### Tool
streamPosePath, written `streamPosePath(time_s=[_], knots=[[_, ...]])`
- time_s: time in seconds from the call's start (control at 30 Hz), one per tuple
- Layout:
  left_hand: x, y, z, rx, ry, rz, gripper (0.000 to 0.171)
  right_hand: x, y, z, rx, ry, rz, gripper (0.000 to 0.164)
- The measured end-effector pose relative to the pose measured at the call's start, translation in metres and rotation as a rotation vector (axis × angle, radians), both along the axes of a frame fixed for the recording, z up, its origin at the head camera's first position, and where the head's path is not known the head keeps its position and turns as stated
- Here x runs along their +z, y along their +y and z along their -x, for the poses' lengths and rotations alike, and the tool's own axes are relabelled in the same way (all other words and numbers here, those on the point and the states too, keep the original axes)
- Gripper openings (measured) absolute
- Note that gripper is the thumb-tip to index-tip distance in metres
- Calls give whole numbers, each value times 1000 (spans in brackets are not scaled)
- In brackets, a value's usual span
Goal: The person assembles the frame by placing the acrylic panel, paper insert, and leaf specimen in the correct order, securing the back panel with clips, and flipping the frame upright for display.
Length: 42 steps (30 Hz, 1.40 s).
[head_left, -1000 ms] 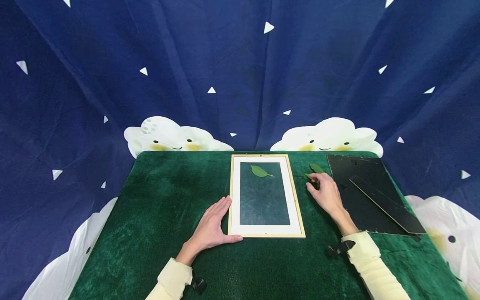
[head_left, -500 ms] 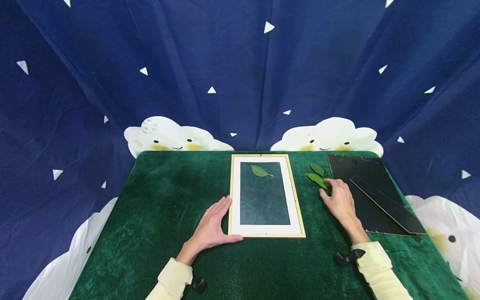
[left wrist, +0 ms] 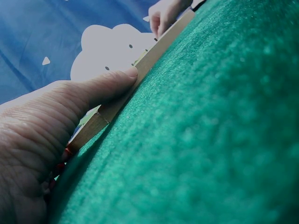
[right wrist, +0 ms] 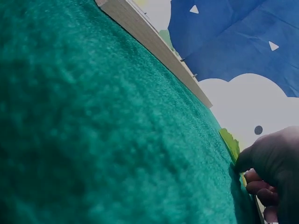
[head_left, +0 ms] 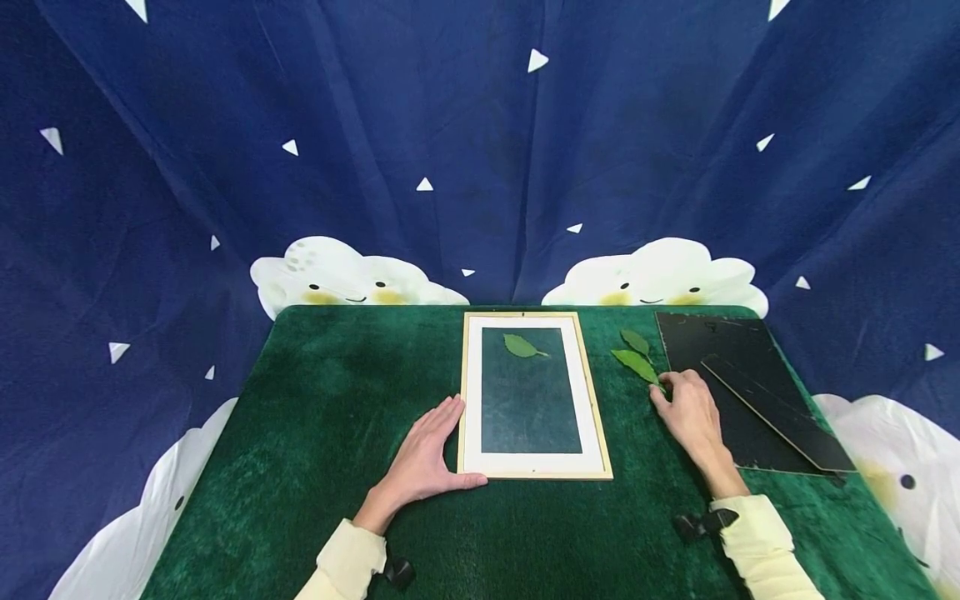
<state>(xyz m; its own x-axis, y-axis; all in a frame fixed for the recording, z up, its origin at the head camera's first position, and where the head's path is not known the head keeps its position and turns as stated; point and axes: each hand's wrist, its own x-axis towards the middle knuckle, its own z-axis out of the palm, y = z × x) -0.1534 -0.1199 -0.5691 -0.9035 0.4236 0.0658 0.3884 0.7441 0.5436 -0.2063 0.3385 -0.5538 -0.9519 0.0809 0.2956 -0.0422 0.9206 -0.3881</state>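
With the wooden picture frame at the clock's centre and twelve at the far side of the table (head_left: 360, 367), my left grip (head_left: 420, 458) sits at eight o'clock. Its fingers lie straight against the frame's (head_left: 555, 475) long edge, and the thumb is spread away from them, its tip on the near edge by the corner; it is clasped round nothing.

My right grip (head_left: 690, 412) is at three o'clock, well apart from the frame. Its fingers are curled, thumb and forefinger brought together on the stem of the front leaf (head_left: 633, 364). That leaf lies between two and three o'clock, tip towards ten, stem running back towards four into my fingers. The back leaf (head_left: 634, 340) is just beyond it at two o'clock; I can't tell whether the two touch.

The frame lies flat, a white mat (head_left: 517, 462) bordering the dark pane (head_left: 525, 408). A single leaf (head_left: 520, 346) rests near the pane's twelve o'clock end, its stem pointing to four.

Farther out at three o'clock, past my knuckles, lies the black backing board (head_left: 690, 354), its stand leg (head_left: 776, 417) slanting down towards half past four. Beyond the green cloth hangs a blue curtain (head_left: 360, 100) with white clouds (head_left: 345, 267).
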Motion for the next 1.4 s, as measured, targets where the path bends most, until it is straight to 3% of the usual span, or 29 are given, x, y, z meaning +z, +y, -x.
streamPosePath(time_s=[0.23, 0.63, 0.87, 1.03, 1.4], knots=[[0, 0, -1, 1, 7, -10, 127, -4, 1, 0, 22, 55, 19, 13], [2, 0, 0, -4, 8, -8, 126, -7, 1, 3, 26, 91, 89, 8], [2, 0, -1, -5, 10, -5, 126, -1, 0, 3, 115, 125, 195, 8], [0, 0, -1, -9, 21, -13, 126, 3, -2, 2, 150, 97, 212, 16], [1, 0, 0, -6, -5, -1, 127, 2, -16, 5, 105, 21, 284, 15]])
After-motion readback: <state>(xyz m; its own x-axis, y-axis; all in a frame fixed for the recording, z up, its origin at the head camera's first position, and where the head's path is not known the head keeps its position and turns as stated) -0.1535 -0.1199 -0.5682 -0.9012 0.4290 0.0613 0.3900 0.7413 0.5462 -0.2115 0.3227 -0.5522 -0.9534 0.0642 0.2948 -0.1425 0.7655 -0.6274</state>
